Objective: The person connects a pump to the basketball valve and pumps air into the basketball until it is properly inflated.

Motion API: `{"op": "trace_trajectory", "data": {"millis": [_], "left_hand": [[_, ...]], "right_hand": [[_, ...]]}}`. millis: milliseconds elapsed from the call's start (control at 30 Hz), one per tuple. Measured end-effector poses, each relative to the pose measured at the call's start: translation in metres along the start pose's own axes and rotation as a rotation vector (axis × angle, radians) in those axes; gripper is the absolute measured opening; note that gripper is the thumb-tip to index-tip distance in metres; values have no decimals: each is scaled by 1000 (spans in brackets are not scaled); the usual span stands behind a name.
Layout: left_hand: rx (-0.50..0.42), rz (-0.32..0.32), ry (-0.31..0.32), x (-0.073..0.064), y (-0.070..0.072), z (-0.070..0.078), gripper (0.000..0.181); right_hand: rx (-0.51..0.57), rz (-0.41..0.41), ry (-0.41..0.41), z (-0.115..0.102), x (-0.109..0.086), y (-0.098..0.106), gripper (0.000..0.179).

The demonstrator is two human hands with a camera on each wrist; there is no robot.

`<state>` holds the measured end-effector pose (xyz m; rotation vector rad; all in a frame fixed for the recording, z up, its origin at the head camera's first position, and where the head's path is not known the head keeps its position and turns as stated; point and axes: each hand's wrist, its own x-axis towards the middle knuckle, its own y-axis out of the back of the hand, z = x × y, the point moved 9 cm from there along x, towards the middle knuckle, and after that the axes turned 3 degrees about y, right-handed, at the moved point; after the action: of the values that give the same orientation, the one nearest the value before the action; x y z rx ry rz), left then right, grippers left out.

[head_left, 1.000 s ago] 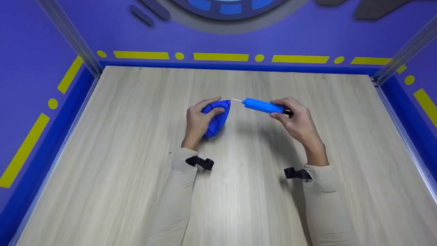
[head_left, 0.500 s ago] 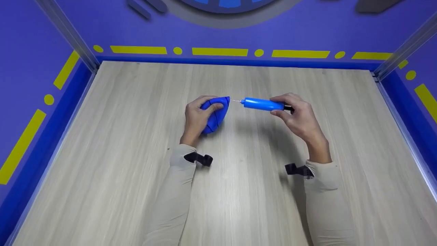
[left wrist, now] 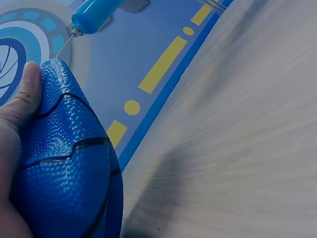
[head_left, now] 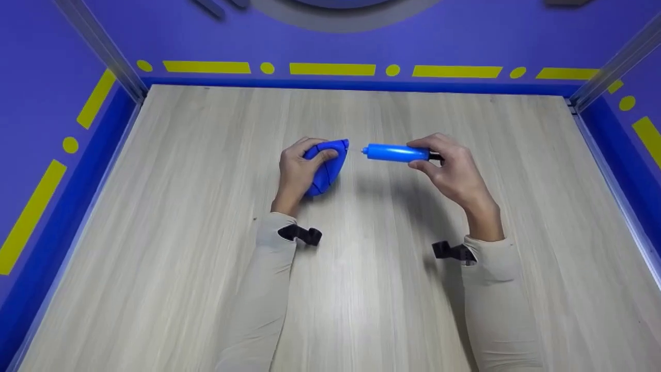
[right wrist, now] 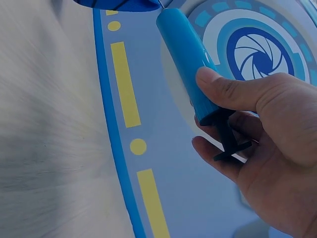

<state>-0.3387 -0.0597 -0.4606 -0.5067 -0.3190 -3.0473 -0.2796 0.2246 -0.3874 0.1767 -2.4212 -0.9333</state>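
A deflated blue basketball (head_left: 326,173) with black seams and a pebbled skin is folded in on itself in my left hand (head_left: 299,168). The left thumb presses on its near face; the other fingers are mostly hidden behind it. My right hand (head_left: 454,168) grips a blue hand pump (head_left: 395,152) by the rear of its barrel, between thumb and fingers. The pump's black T-shaped handle (right wrist: 228,136) sticks out within the right hand. A thin needle (left wrist: 63,47) runs from the pump's nozzle to the ball's pointed top; how deep it sits cannot be told.
Both hands are above a light wood-grain table (head_left: 351,289). Blue-purple panels (head_left: 330,46) with yellow dashes and dots wall its back and sides. Black wrist cameras (head_left: 309,236) are strapped over the beige sleeves (head_left: 496,310).
The pump has levelled out and its needle, earlier seen tilted beside the ball, now lines up with the ball's tip. Both hands keep their grips. The head view has tipped slightly downward.
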Motion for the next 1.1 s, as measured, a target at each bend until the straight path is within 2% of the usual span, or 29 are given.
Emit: {"op": "trace_trajectory", "data": {"millis": [700, 1100], "left_hand": [[39, -34, 30, -1, -2, -2, 29], [93, -50, 11, -1, -4, 1, 32]], "right_hand": [[-38, -15, -6, -8, 1, 0, 31], [-76, -2, 0, -11, 1, 2, 32]]}}
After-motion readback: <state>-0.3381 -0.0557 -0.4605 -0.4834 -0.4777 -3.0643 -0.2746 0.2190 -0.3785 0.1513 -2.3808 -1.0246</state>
